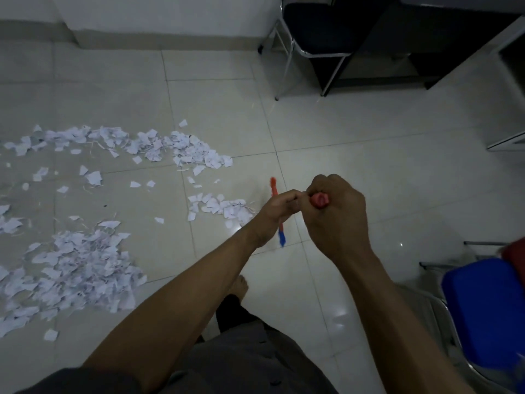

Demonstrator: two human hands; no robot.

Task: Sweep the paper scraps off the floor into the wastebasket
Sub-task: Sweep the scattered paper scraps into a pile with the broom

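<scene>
Pale tiled floor (369, 177), torn paper scraps (82, 265) heaped and scattered at left, black chair (321, 27) beyond.

Both bare forearms enter from the 6 o'clock edge and converge near the centre of the view: the left forearm (181, 302) runs toward 1 o'clock, the right forearm (397, 308) toward 11 o'clock. The right hand (336, 214) forms a closed fist, back of the hand toward the camera, wrapped round the red top end of the broom handle (274, 190). The left hand (277, 213) sits just beside it at 9 o'clock, fingers curled round the same handle lower down.
</scene>
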